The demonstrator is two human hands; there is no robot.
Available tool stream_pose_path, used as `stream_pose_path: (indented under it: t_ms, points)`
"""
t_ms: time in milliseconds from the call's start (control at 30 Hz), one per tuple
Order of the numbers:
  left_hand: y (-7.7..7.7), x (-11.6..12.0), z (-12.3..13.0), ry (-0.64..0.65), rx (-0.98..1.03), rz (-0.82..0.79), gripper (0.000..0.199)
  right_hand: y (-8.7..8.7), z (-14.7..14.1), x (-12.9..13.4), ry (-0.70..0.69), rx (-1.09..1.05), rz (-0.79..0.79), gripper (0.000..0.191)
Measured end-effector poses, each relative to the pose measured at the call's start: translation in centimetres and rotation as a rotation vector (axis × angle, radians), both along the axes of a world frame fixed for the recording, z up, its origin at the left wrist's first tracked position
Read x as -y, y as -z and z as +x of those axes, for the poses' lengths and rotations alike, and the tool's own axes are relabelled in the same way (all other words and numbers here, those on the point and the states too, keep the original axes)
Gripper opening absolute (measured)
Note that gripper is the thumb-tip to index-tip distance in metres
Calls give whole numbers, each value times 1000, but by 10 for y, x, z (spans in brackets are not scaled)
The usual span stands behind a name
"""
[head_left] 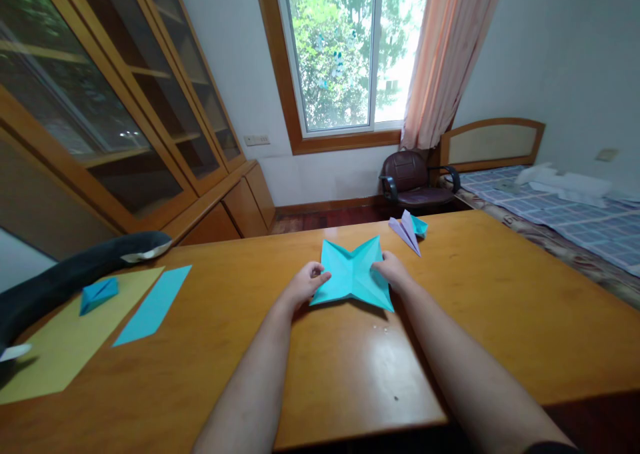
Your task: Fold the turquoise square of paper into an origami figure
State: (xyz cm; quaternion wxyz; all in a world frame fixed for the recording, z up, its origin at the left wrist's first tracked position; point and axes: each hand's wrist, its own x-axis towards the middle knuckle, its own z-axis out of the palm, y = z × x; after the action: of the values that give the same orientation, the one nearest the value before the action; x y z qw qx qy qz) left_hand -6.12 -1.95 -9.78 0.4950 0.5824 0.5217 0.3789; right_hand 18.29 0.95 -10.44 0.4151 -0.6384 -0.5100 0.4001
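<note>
A turquoise sheet of origami paper [352, 275] with creases is in front of me at the middle of the table. Its four corners stick out like a star, and its edges bend inward between them. At its left edge, my left hand [306, 284] pinches the paper between thumb and fingers. My right hand [393, 272] grips the opposite edge, thumb on top and the other fingers mostly hidden behind the sheet.
Beyond my right hand lie a lilac paper plane [406, 231] and a small folded turquoise piece [419, 226]. On the left are a yellow sheet [75, 347], a blue folded paper [99, 296], a turquoise strip [154, 305] and a dark plush toy [75, 264]. The wooden table [225, 374] has its near edge below.
</note>
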Motion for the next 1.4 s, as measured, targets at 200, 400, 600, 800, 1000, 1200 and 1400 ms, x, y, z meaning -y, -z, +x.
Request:
stream_pose_path:
  t_ms: [200, 400, 600, 800, 1000, 1200, 1400]
  points:
    - [-3, 9, 9, 197, -55, 90, 106, 4, 3, -4, 55, -34, -15, 21]
    - [-2, 10, 14, 82, -247, 167, 68, 3, -2, -3, -46, -248, 33, 40]
    - [-5, 8, 16, -25, -250, 171, 44, -1, -9, 2, -133, -408, 25, 30]
    - [-6, 5, 16, -106, -158, 121, 37, 1, -9, 2, -182, -260, 82, 22]
    - [-7, 3, 11, -34, 67, 23, 50, 8, -7, 4, -278, 12, 286, 36]
    - [-7, 4, 12, 15, 196, -14, 53, 10, -9, 4, -262, 125, 393, 17]
    - [-3, 2, 16, -136, 268, 63, 37, 6, -10, 3, -228, 111, 406, 14]
